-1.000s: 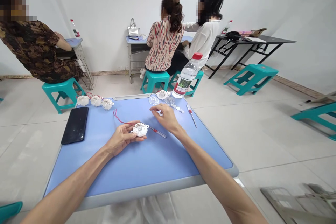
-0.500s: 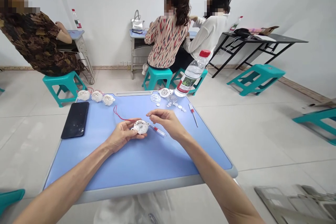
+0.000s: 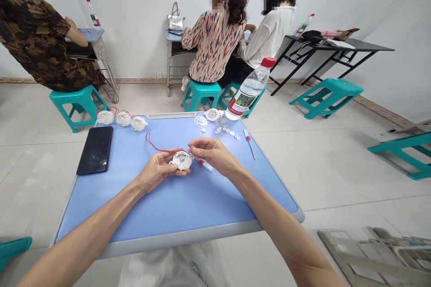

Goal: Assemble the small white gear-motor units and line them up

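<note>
Between the thumb and fingers of my left hand (image 3: 161, 168) sits a round white plastic housing (image 3: 182, 161) with a metal part in its middle. A red wire (image 3: 153, 144) loops from it out to the left over the table. My right hand (image 3: 212, 152) is pinched close by the housing's upper right edge; whatever lies between its fingertips is too small to make out. Just under that hand, a screwdriver (image 3: 205, 165) with a clear and red handle lies on the blue table (image 3: 161, 215), partly covered.
Similar white housings (image 3: 123, 119) with red wires stand at the back left, above a black phone (image 3: 95, 150). Back right are a water bottle (image 3: 247, 92), clear discs (image 3: 201, 121), small white pieces (image 3: 232, 133) and a second screwdriver (image 3: 249, 144). Co-workers (image 3: 215, 49) sit beyond.
My right hand has lowered slightly and come nearer the housing's edge. The left hand keeps its hold on the housing. The whole view has shifted a little.
</note>
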### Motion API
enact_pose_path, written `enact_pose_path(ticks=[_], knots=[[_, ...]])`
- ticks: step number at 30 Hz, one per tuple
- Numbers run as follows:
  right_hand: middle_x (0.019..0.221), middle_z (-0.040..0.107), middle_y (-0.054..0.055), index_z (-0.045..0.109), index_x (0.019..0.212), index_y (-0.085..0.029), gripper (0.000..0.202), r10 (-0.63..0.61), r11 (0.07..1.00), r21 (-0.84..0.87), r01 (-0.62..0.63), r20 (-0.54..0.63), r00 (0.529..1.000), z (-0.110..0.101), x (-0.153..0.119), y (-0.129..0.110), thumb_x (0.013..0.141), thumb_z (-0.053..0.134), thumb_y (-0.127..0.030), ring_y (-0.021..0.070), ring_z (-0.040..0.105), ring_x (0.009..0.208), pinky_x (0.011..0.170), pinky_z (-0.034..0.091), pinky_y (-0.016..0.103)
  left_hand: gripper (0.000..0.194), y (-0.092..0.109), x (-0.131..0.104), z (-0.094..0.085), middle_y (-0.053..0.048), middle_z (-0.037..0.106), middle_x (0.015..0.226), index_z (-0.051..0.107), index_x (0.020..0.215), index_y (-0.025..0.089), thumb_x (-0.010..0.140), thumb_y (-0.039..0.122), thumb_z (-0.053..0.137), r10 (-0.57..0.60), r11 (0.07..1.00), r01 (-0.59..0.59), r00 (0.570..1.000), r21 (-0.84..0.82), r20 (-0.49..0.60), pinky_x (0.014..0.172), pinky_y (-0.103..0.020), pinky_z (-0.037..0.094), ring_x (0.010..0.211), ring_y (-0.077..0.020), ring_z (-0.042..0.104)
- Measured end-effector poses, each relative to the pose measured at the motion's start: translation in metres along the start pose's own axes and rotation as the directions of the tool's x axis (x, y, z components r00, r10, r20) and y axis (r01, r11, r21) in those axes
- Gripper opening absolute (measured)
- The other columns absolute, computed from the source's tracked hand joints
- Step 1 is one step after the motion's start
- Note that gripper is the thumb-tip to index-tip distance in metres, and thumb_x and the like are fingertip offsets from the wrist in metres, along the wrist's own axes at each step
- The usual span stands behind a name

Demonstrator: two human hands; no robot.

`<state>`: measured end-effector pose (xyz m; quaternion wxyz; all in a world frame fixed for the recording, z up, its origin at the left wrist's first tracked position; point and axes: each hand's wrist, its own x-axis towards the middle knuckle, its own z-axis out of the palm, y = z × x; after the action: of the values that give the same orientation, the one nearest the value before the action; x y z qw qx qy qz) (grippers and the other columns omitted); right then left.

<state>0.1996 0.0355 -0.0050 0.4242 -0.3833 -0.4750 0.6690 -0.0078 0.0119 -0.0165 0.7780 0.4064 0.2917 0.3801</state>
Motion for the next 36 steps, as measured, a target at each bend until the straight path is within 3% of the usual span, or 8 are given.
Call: enact_pose_path(ticks=[8,15,21,36], knots=[[0.069,0.06,-0.002,0.07,0.075,-0.018,0.02,0.053,0.998,0.018,-0.052,-0.012,0.999,0.002,-0.0015,-0.0061,0.065,0.078,-0.033,0.0078,0.048,0.056,0.054,0.036,0.024,0.054,-0.0011,0.0005,-0.002,-0.018,0.06,0.126,0.059,0.121,0.012,0.07,0.015,0.074,-0.013,1.0,0.013,1.0,-0.008,-0.001,0.084,-0.042,0.053,0.091,-0.0297,0.069],[0.071,0.062,-0.001,0.069,0.072,-0.018,0.015,0.023,0.998,-0.054,-0.025,-0.026,0.999,0.0006,-0.0005,-0.0055,0.065,0.077,-0.029,0.0087,0.05,0.059,0.058,0.04,0.025,0.053,-0.0019,0.0012,-0.0027,-0.018,0.06,0.125,0.058,0.121,0.013,0.07,0.014,0.073,-0.017,1.0,0.017,1.0,0.011,0.004,0.085,-0.043,0.053,0.091,-0.0301,0.069],[0.076,0.065,-0.001,0.072,0.085,-0.021,0.025,-0.01,0.999,-0.051,0.007,-0.058,0.998,-0.0038,0.0019,-0.0005,0.062,0.079,-0.028,0.0115,0.057,0.069,0.067,0.045,0.027,0.053,-0.0011,0.0011,-0.0016,-0.018,0.063,0.12,0.058,0.122,0.011,0.071,0.014,0.072,-0.023,0.999,0.022,1.0,0.023,0.011,0.084,-0.042,0.053,0.091,-0.0299,0.069],[0.074,0.068,0.002,0.073,0.082,-0.017,0.023,-0.087,0.931,-0.356,0.08,-0.004,0.996,0.0051,-0.0037,-0.0053,0.069,0.072,-0.035,0.0138,0.056,0.067,0.062,0.044,0.027,0.055,-0.0026,0.0002,-0.0036,-0.019,0.061,0.124,0.057,0.123,0.011,0.071,0.014,0.073,-0.056,0.998,0.055,0.998,0.026,0.021,0.086,-0.04,0.053,0.088,-0.0273,0.07]])
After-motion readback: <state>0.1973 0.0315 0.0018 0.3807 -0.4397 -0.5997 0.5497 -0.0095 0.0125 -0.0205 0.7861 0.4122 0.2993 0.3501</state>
